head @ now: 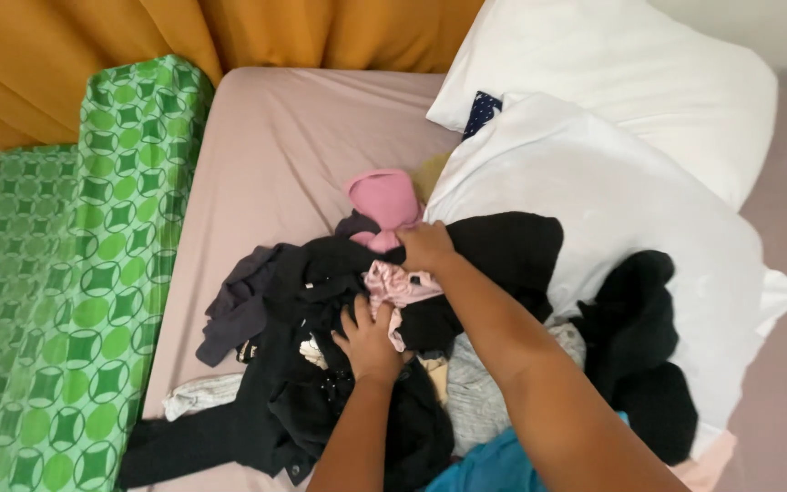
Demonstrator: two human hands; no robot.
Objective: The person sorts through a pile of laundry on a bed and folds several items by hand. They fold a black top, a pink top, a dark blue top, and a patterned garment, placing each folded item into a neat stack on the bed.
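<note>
A heap of mostly black clothes [302,364] lies on a bed with a mauve sheet [275,137]. My left hand [368,339] presses into the heap, its fingers gripping a small pale pink garment [397,287]. My right hand [425,246] reaches further in and is closed on dark fabric at the top of the heap, just beside a folded pink garment [384,202]. A black piece [507,246] spreads under my right forearm. A grey garment [480,392] and a teal one [494,465] lie near my arms.
Two white pillows [612,100] lie at the right, with a dark blue dotted cloth [482,111] between them. Another black garment [639,346] rests on the nearer pillow. A green patterned cover [75,273] runs along the bed's left. Orange curtains [229,32] hang behind.
</note>
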